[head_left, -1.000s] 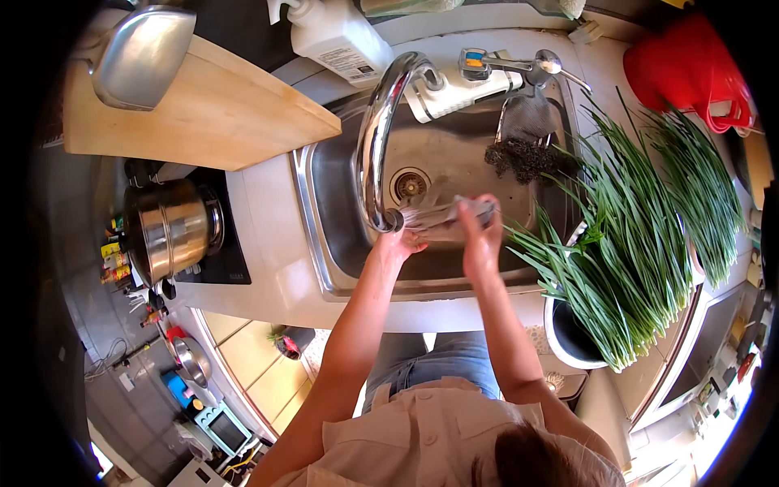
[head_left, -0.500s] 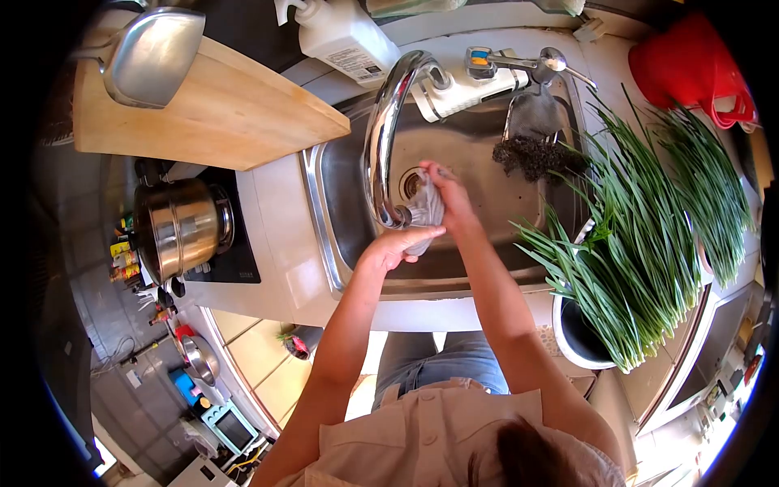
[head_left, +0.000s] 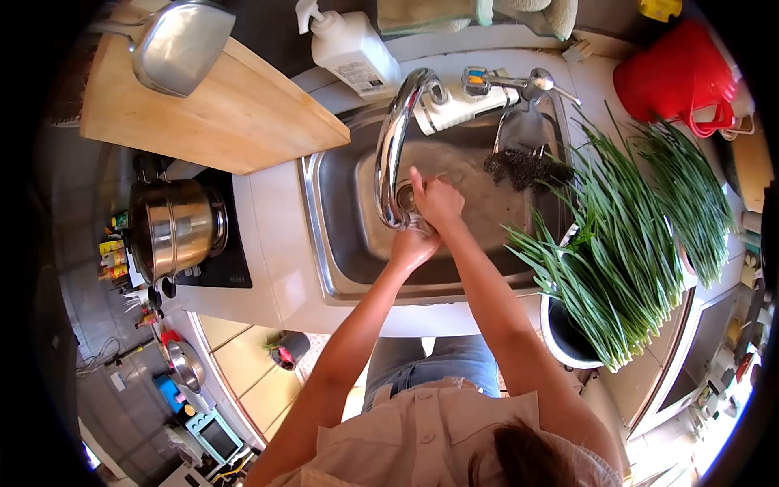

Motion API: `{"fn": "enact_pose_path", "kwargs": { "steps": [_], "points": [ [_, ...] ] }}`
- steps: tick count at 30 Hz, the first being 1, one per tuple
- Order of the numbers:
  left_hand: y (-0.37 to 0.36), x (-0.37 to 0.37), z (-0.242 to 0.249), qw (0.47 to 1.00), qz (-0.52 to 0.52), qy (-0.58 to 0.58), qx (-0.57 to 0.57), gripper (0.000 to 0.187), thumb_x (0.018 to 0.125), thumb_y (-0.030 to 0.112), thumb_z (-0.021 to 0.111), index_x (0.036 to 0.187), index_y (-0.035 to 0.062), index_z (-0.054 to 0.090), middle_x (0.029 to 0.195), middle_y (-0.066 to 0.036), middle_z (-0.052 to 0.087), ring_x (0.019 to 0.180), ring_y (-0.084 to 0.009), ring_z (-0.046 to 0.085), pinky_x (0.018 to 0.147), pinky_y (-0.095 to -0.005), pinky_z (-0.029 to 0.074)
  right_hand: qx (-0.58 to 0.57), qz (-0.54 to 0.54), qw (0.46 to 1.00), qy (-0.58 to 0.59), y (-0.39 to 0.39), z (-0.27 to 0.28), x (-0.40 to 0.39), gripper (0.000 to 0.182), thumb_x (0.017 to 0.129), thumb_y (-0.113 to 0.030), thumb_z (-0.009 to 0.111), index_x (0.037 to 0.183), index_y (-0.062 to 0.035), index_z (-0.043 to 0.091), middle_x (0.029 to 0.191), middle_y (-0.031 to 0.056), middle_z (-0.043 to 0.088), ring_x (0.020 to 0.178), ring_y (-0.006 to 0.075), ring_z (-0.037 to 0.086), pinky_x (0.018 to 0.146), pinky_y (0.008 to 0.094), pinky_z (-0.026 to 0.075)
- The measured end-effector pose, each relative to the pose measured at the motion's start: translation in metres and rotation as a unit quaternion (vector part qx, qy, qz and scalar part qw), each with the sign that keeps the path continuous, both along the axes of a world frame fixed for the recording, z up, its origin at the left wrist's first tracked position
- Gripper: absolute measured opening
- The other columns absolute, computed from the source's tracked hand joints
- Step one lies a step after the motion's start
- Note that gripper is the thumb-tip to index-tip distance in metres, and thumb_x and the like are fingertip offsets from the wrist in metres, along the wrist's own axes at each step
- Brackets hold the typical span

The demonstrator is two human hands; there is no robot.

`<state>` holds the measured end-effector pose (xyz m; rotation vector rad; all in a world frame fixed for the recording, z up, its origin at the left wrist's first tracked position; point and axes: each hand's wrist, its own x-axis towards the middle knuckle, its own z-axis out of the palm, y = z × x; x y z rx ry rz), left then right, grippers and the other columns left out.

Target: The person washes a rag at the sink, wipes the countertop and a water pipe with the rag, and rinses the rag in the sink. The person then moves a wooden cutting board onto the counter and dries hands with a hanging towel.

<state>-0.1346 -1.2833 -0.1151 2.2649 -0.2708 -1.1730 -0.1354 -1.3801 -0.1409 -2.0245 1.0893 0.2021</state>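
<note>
Under the chrome faucet (head_left: 395, 146) both hands are close together over the sink (head_left: 324, 243). My right hand (head_left: 439, 201) is curled closed, thumb side toward the faucet; whatever its fingers hold, if anything, is hidden. Just below it, touching it near the wrist, is my left hand (head_left: 415, 246), palm side partly up, with its fingers mostly covered. Running water (head_left: 417, 222) comes from the spout onto the hands. Shallow cloudy water covers the sink floor around the drain (head_left: 407, 196).
Long green chives (head_left: 625, 260) lie across a white-rimmed bowl (head_left: 560, 349) on the right, near a red pitcher (head_left: 669, 77). A dark scrubber (head_left: 523, 168) sits at the sink's far right. Left are a wooden board (head_left: 219, 109), a spatula (head_left: 182, 47) and a steel pot (head_left: 174, 227).
The right hand has gone from partly extended to curled closed. The greyish, wet-looking patch between the hands is mostly out of sight. The view has shifted slightly, and cloudier water shows in the sink.
</note>
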Motion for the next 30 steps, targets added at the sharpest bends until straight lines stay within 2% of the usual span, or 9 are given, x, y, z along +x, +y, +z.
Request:
{"fn": "enact_pose_path", "kwargs": {
  "steps": [5,9,12,16,19,23,25,28,30],
  "points": [
    [0.022,0.003,-0.013,0.865,0.318,0.357,-0.154,0.039,0.076,0.037,0.059,0.106,0.0137,0.052,0.095,-0.005,0.059,0.078,-0.0153,0.057,0.069,-0.0395,0.044,-0.273,-0.081,0.901,-0.328,-0.051,0.075,-0.007,0.024,0.076,-0.01,0.053,0.099,-0.0023,0.053,0.105,0.0186,0.051,0.091,0.0347,0.049,0.076,0.0428,0.043],
    [0.038,-0.003,-0.026,0.789,0.346,0.441,-0.253,0.044,0.08,0.043,0.055,0.105,0.0061,0.053,0.097,-0.009,0.059,0.085,-0.02,0.057,0.079,-0.0411,0.042,-0.533,-0.059,0.821,-0.195,-0.119,0.086,0.013,0.032,0.073,-0.004,0.052,0.104,-0.0011,0.051,0.107,0.0167,0.051,0.101,0.0342,0.046,0.087,0.0395,0.039],
    [0.049,-0.008,-0.011,0.768,0.358,0.45,-0.283,0.05,0.08,0.048,0.053,0.103,0.003,0.053,0.09,-0.009,0.06,0.079,-0.0192,0.057,0.077,-0.0394,0.042,-0.37,0.028,0.926,-0.062,-0.13,0.094,0.013,0.026,0.073,-0.004,0.052,0.097,0.0045,0.053,0.101,0.0196,0.054,0.101,0.0334,0.05,0.081,0.0375,0.045],
    [0.07,-0.01,-0.022,0.74,0.345,0.481,-0.32,0.057,0.081,0.056,0.044,0.099,0.0033,0.053,0.076,-0.005,0.056,0.068,-0.0154,0.053,0.069,-0.0351,0.043,-0.271,0.047,0.961,0.02,-0.102,0.124,0.009,0.025,0.074,-0.012,0.056,0.09,0.0063,0.053,0.094,0.0225,0.057,0.085,0.0326,0.059,0.07,0.0374,0.049],
    [0.072,-0.011,-0.014,0.706,0.337,0.518,-0.345,0.058,0.083,0.058,0.038,0.097,0.0036,0.054,0.07,-0.002,0.052,0.063,-0.0141,0.051,0.064,-0.0321,0.043,-0.245,0.001,0.969,-0.035,-0.071,0.13,-0.001,0.032,0.072,-0.015,0.059,0.093,0.009,0.053,0.095,0.0238,0.057,0.084,0.0339,0.059,0.072,0.0392,0.048],
    [0.067,-0.02,0.01,0.671,0.343,0.532,-0.387,0.056,0.085,0.054,0.037,0.095,0.0016,0.053,0.068,-0.003,0.05,0.061,-0.0146,0.048,0.06,-0.0304,0.042,-0.186,-0.141,0.892,-0.387,-0.03,0.07,-0.039,0.051,0.078,-0.023,0.059,0.119,0.0035,0.042,0.105,0.0223,0.055,0.091,0.0298,0.057,0.076,0.0353,0.045],
    [0.064,-0.026,0.035,0.583,0.37,0.583,-0.428,0.053,0.087,0.047,0.037,0.096,-0.0029,0.051,0.069,-0.005,0.049,0.06,-0.015,0.047,0.058,-0.0285,0.041,0.032,-0.202,0.9,-0.385,0.014,0.036,-0.062,0.055,0.082,-0.03,0.057,0.126,-0.0042,0.037,0.11,0.0155,0.054,0.097,0.0262,0.053,0.08,0.0323,0.041],
    [0.063,-0.048,0.052,0.367,0.376,0.683,-0.508,0.049,0.087,0.039,0.038,0.1,-0.0082,0.046,0.074,-0.008,0.046,0.06,-0.0164,0.049,0.051,-0.0256,0.042,0.637,-0.294,0.632,-0.33,0.06,0.017,-0.085,0.056,0.081,-0.037,0.057,0.126,-0.0094,0.038,0.112,0.0099,0.052,0.099,0.0254,0.051,0.086,0.0316,0.04],
    [0.061,-0.066,0.051,0.363,0.437,0.675,-0.471,0.045,0.087,0.036,0.038,0.103,-0.0048,0.048,0.071,-0.008,0.047,0.055,-0.0166,0.048,0.047,-0.0262,0.042,0.689,-0.294,0.53,-0.396,0.066,0.018,-0.081,0.042,0.084,-0.035,0.053,0.119,-0.0136,0.042,0.106,0.009,0.053,0.093,0.0217,0.053,0.079,0.0298,0.044]
  ]
}}
